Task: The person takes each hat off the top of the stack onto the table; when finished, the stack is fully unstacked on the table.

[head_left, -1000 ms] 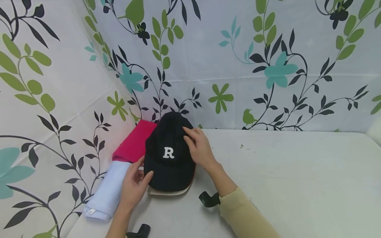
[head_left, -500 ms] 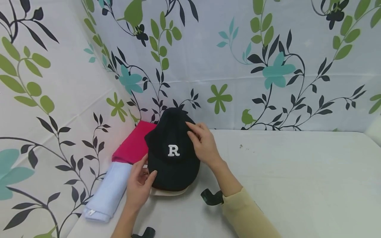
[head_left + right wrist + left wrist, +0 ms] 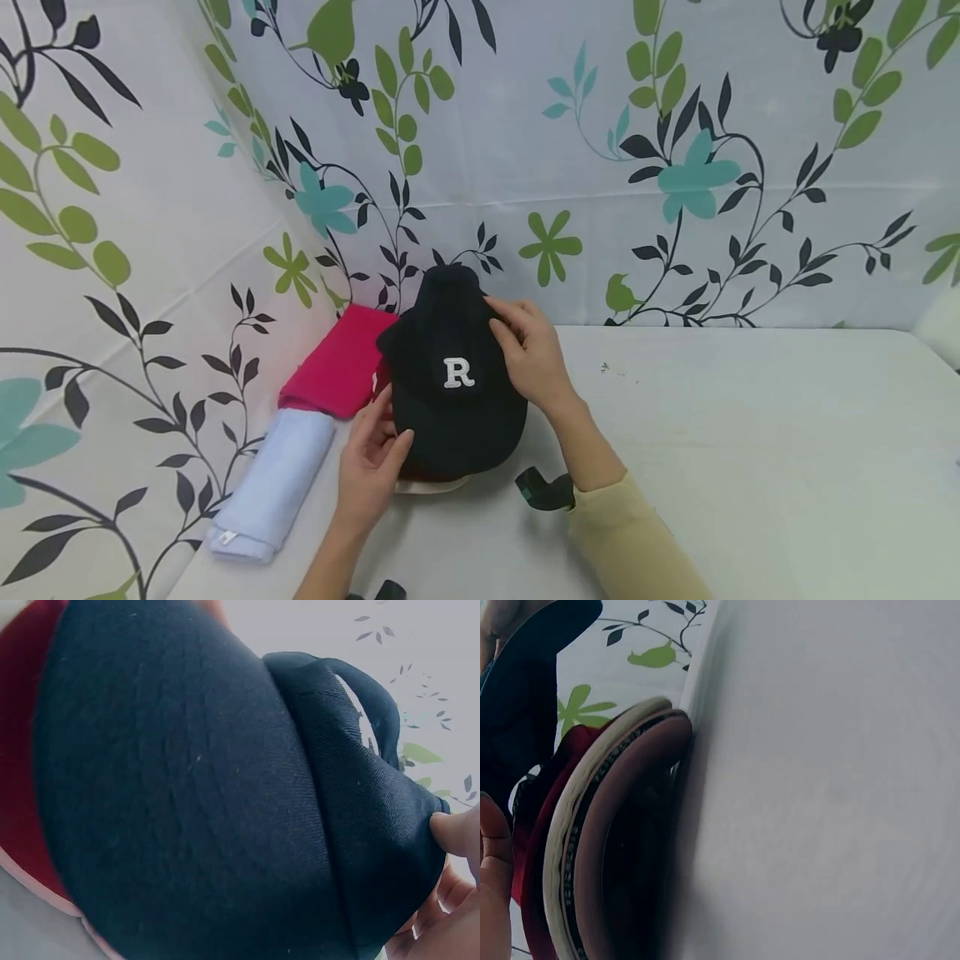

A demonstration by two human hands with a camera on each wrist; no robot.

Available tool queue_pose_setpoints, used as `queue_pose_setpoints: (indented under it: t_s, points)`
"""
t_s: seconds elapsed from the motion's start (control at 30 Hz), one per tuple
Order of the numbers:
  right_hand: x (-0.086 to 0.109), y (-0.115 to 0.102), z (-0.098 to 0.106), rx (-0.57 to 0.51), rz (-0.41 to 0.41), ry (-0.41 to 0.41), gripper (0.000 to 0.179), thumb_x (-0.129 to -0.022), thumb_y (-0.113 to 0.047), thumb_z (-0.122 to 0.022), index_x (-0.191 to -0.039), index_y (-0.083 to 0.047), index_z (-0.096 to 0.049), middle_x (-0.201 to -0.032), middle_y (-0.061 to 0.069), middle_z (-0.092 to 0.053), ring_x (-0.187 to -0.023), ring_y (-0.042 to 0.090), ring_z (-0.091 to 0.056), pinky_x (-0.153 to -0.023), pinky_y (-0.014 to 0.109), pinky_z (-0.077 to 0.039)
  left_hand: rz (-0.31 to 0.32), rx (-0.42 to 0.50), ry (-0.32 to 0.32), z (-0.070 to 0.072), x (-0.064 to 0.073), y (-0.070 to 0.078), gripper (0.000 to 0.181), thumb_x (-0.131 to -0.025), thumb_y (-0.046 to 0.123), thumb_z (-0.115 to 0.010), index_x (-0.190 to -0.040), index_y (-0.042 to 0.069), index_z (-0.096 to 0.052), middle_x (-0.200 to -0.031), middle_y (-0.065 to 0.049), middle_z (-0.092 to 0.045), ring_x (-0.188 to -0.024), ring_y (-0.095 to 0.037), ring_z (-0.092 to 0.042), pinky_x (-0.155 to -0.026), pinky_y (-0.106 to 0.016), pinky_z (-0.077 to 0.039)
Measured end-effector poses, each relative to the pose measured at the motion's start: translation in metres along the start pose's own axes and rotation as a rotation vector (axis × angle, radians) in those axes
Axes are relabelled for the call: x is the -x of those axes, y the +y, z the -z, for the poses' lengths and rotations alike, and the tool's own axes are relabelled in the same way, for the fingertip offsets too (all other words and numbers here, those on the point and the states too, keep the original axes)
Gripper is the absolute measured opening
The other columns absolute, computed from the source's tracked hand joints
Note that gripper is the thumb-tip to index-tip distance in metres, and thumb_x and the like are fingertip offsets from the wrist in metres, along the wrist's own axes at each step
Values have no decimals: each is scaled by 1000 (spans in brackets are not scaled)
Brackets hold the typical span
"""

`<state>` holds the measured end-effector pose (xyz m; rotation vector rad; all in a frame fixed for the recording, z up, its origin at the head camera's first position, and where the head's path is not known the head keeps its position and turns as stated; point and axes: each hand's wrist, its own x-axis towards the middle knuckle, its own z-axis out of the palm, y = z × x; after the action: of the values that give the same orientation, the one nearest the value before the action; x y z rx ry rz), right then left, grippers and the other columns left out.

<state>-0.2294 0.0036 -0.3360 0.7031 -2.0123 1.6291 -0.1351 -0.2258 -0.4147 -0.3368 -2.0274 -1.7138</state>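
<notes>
A black baseball cap (image 3: pixel 457 417) with a white R sits in front of a stack of other caps and is lifted off them. My right hand (image 3: pixel 536 354) pinches the right side of its crown between thumb and fingers, also plain in the right wrist view. At the brim's left edge my left hand (image 3: pixel 371 467) holds on, thumb in front; its fingers are partly hidden behind. Underneath, a dark red cap (image 3: pixel 22 750) shows in the right wrist view. Curved cream and pink cap brims (image 3: pixel 592 787) stand nested on the table in the left wrist view.
A folded pink-red cloth (image 3: pixel 333 362) and a rolled light blue cloth (image 3: pixel 273 492) lie on the left of the white table (image 3: pixel 735 442). Patterned fabric (image 3: pixel 480 142) hangs behind and at left. Black devices (image 3: pixel 543 490) are worn at the wrists.
Both hands have shifted the black cap to the right and slightly up, off the stack. More of the red cap beneath shows at its left side.
</notes>
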Motion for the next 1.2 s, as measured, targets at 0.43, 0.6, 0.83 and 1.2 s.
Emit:
queue_pose_setpoints:
  t_s: [0.43,0.6,0.83,1.2]
  points:
    - [-2,1,17,20,-44,4,31,-102,-4,-57,-131,-1,-66,-103,10,-58,-85,22,-51,-71,32,-46,50,34,-5,-20,-1,3,68,-90,-7,-69,-152,6,-44,-127,-12,-51,-101,-20,-57,-89,-23,-53]
    - [-3,1,25,32,-67,19,31,-101,-4,-58,-131,-1,-66,-102,11,-58,-83,23,-51,-70,32,-46,40,46,-7,-27,-4,5,69,-89,-8,-70,-151,6,-45,-127,-13,-52,-100,-21,-58,-89,-25,-53]
    - [-5,3,38,42,-94,44,31,-101,-3,-59,-131,0,-66,-102,13,-58,-84,23,-50,-71,30,-44,23,41,-28,-39,-11,9,69,-89,-5,-72,-152,8,-46,-129,-12,-52,-101,-23,-59,-89,-27,-54]
    - [-6,10,59,44,-123,76,33,-101,-3,-59,-133,-1,-65,-103,14,-58,-84,23,-47,-73,30,-42,7,69,-69,-60,-20,9,65,-91,-8,-67,-151,2,-44,-128,-18,-50,-98,-18,-58,-88,-23,-54]
